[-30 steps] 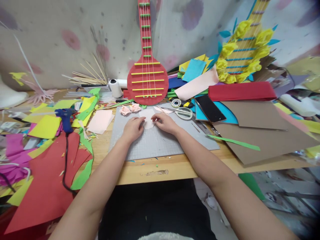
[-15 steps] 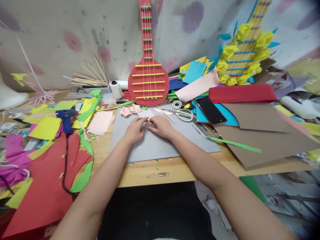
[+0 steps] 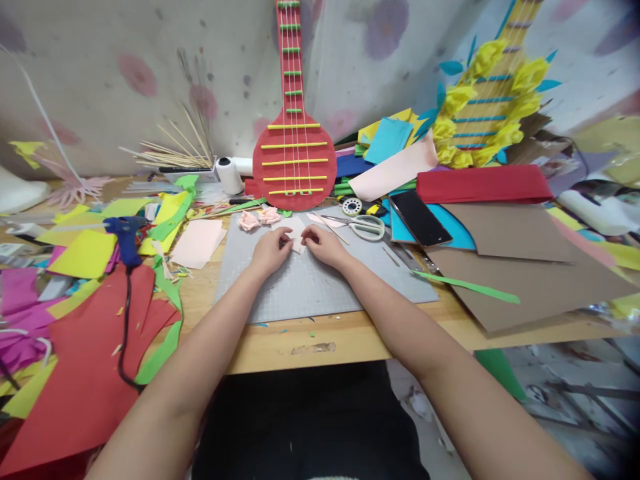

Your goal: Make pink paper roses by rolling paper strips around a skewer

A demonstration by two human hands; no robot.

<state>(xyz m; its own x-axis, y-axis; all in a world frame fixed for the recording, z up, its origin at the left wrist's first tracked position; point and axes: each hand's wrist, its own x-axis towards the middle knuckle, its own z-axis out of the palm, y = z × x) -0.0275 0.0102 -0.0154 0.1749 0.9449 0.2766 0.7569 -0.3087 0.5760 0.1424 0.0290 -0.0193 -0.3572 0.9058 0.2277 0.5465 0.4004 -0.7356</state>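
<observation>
A small piece of pale pink paper is between my two hands, over the grey cutting mat. My left hand pinches its left side with curled fingers. On the opposite side, my right hand has thumb and fingertips closed at the paper's edge. Two crumpled pale pink paper flowers lie just beyond my left hand. Scissors with pale handles rest past my right hand, near a thin stick and pink paper scraps.
A red paper lute stands behind the mat. On the left are a blue glue gun, pink sheets and red paper. A phone and brown cardboard lie on the right. A yellow flowered instrument leans behind.
My hands have parted slightly, and more of the pink paper shows between them. The whole view has shifted a little.
</observation>
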